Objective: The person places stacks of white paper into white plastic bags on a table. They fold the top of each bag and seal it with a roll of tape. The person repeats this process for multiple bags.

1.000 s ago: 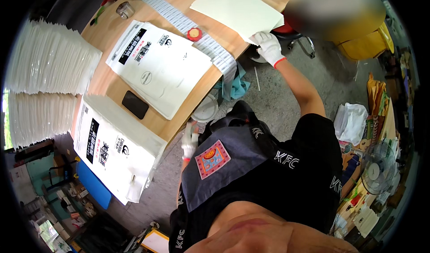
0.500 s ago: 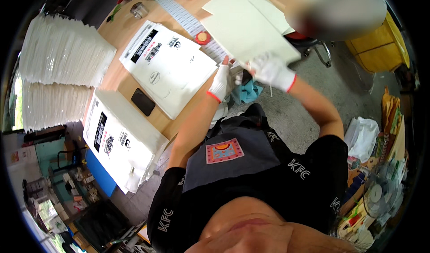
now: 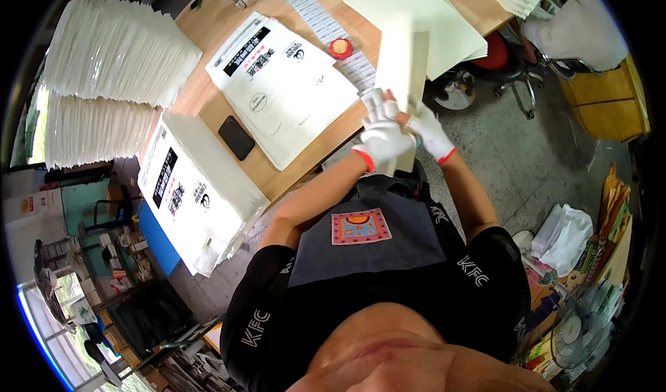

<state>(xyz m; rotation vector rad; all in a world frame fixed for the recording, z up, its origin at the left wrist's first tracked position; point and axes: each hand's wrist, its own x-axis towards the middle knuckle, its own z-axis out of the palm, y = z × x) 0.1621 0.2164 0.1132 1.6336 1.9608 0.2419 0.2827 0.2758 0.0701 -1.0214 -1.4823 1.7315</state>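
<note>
A pale cream sheet [image 3: 393, 55], seen narrow and blurred as if bent or folded lengthwise, stands in front of me at the table's near edge. My left hand [image 3: 386, 132], in a white glove with bare fingertips and a red cuff, lies against its lower part with fingers stretched out. From the right, my right hand [image 3: 430, 132], gloved alike, grips the sheet's edge. Beyond lie more cream sheets [image 3: 451, 35] in a loose pile. To the left are flat white printed bags [image 3: 284, 94]. A strip of labels [image 3: 305, 10] runs between the two piles, with a round red-edged piece [image 3: 340, 48] on it.
A black phone [image 3: 236, 138] lies by a stack of printed bags [image 3: 194, 191] at the table's left end. Tall white stacks [image 3: 121, 48] rise behind it. Right of the table are a stool [image 3: 503, 62], a seated person's leg [image 3: 576, 31] and a standing fan [image 3: 572, 326].
The cream sheet has come off the pile toward me and now stands narrow between my hands. My left hand has moved onto it. The other person has shifted right.
</note>
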